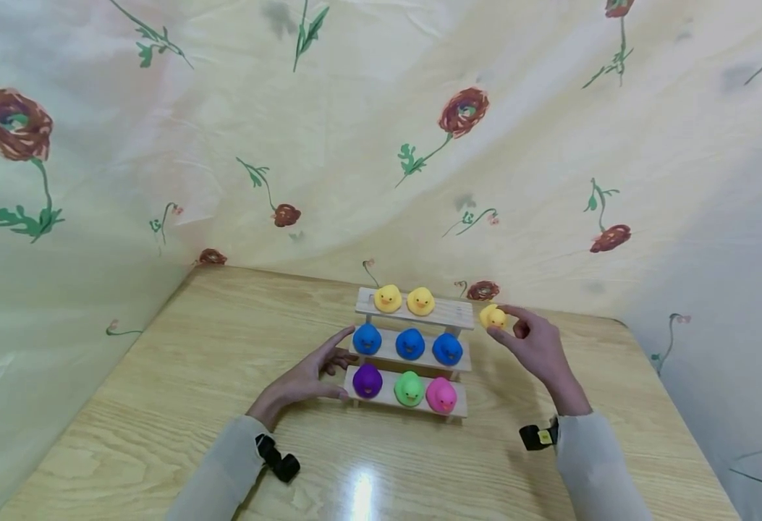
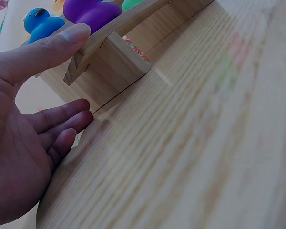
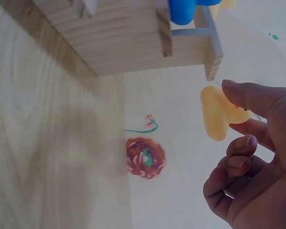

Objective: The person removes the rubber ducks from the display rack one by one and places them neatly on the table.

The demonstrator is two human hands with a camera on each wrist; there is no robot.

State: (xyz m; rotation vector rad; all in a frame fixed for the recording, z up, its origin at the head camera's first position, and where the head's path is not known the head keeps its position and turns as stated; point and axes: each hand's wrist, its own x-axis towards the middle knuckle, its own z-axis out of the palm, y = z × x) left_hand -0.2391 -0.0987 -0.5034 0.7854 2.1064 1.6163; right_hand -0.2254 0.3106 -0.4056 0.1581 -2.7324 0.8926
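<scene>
A three-step wooden display rack (image 1: 457,313) stands on the table. Two yellow rubber ducks (image 1: 387,298) sit on its top step, three blue ducks (image 1: 409,344) on the middle one. Along the bottom step are a purple duck (image 1: 367,380), a green duck (image 1: 409,388) and a pink duck (image 1: 442,394). My right hand (image 1: 538,346) pinches another yellow duck (image 3: 215,113) between thumb and finger, just right of the top step. At the rack's left side my left hand (image 1: 309,376) is spread, its thumb (image 2: 75,34) at the bottom step's end near the purple duck.
A light wood-grain table (image 1: 192,391) lies under the rack. Behind it and at both sides hangs a pale flower-print cloth (image 1: 354,130). Small black cameras (image 1: 278,459) are strapped at both wrists.
</scene>
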